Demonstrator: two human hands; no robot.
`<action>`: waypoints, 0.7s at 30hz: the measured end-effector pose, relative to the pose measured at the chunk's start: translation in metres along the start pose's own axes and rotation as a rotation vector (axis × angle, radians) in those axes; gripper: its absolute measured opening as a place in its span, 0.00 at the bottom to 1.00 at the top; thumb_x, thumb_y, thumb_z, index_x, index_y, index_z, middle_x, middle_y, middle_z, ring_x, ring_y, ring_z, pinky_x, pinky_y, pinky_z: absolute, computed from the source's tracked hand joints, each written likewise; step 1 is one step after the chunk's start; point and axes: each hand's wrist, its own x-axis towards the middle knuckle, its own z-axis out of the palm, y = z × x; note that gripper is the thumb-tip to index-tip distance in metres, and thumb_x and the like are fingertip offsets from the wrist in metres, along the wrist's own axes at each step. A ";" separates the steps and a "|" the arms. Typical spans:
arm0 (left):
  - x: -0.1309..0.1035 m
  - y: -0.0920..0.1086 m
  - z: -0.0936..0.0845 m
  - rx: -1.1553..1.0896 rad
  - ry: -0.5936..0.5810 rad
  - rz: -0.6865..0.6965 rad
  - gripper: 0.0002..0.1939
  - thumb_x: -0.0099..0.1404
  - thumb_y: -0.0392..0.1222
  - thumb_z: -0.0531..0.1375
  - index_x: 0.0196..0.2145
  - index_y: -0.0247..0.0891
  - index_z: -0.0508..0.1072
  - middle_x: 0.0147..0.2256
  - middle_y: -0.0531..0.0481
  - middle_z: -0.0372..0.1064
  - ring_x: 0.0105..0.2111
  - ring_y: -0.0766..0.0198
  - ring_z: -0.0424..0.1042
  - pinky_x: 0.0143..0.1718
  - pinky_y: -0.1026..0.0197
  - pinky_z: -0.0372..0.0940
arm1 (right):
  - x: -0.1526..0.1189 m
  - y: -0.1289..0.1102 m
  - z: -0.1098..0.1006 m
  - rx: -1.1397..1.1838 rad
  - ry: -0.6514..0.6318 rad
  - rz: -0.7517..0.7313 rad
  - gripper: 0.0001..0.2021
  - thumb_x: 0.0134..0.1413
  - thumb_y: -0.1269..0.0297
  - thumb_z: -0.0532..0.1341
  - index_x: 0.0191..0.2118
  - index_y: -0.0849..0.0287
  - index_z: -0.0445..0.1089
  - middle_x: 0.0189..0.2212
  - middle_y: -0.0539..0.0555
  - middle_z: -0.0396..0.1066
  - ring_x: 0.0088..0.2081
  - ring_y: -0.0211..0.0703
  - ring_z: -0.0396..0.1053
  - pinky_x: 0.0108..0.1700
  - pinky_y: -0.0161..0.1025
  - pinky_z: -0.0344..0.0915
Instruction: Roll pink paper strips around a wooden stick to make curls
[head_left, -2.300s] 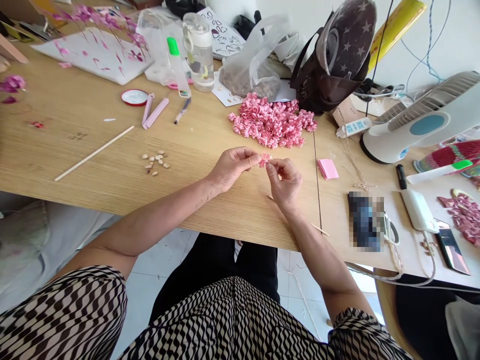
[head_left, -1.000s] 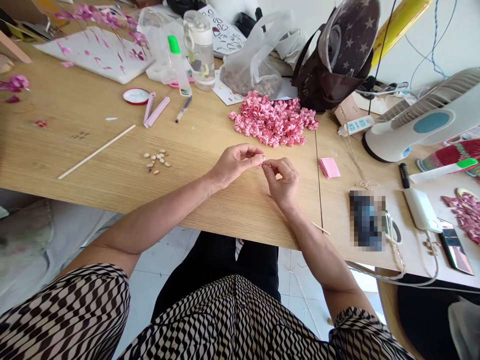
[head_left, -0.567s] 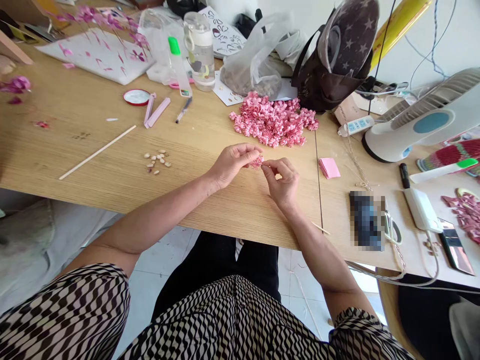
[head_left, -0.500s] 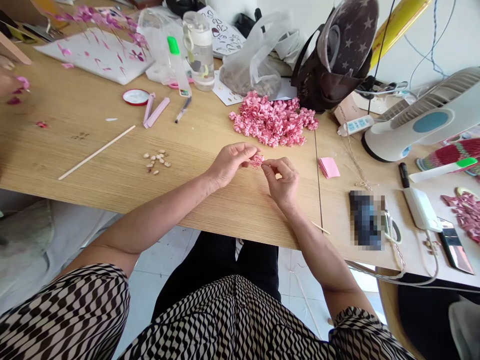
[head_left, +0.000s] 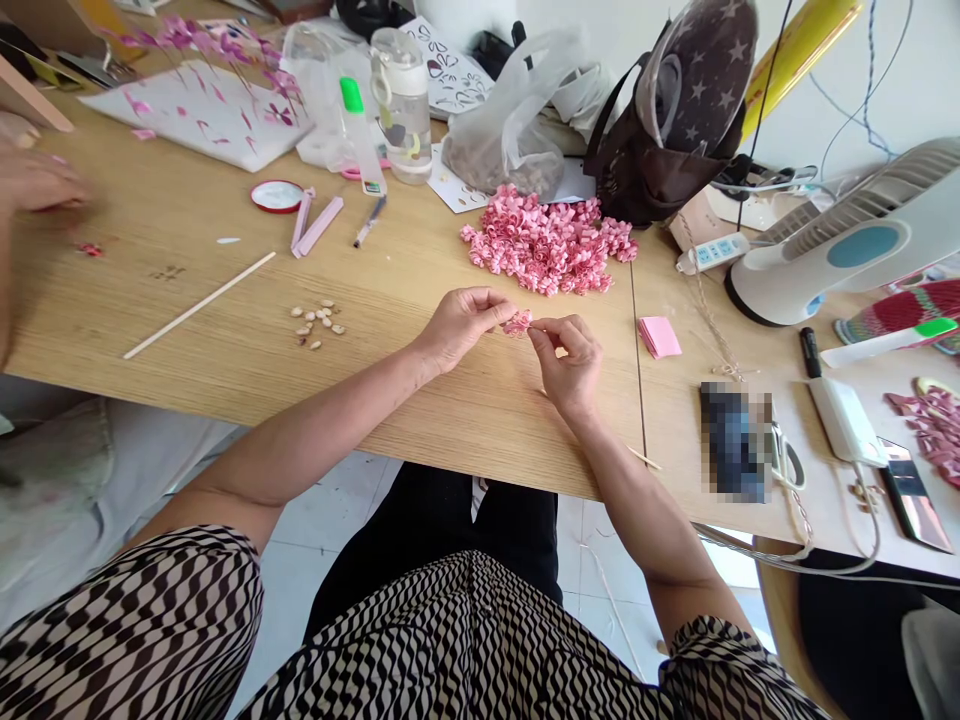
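Between my two hands, just above the table, is a small pink curled-petal flower. My left hand pinches it from the left with thumb and fingertips. From the other side, my right hand pinches its right edge between thumb and forefinger. Behind them lies a heap of similar pink flowers. A small stack of pink squares lies to the right of my right hand. Left of my left forearm are several small pale shell-like pieces.
A wooden stick, a pen and a red-rimmed lid lie left. Behind stand a glue bottle, a water bottle and a dark bag. A fan stands right. Another person's hand is at far left.
My hands and the pink flower have shifted very slightly; both pinches stay on it. At the far left, the other person's hand has moved further into view over the table.
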 end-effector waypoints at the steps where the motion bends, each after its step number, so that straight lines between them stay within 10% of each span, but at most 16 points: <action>1: 0.000 0.000 0.000 -0.007 0.003 -0.006 0.10 0.54 0.44 0.67 0.28 0.34 0.75 0.25 0.52 0.72 0.27 0.71 0.67 0.32 0.65 0.60 | 0.000 0.000 0.000 0.002 0.004 -0.005 0.03 0.57 0.65 0.63 0.34 0.54 0.75 0.27 0.48 0.67 0.27 0.34 0.65 0.31 0.35 0.64; 21: 0.001 -0.004 -0.002 -0.024 -0.072 -0.102 0.09 0.54 0.43 0.66 0.30 0.34 0.78 0.29 0.51 0.73 0.28 0.71 0.65 0.31 0.65 0.56 | 0.002 0.002 0.001 0.025 0.040 0.098 0.02 0.55 0.66 0.63 0.33 0.56 0.74 0.25 0.45 0.67 0.25 0.31 0.61 0.28 0.33 0.59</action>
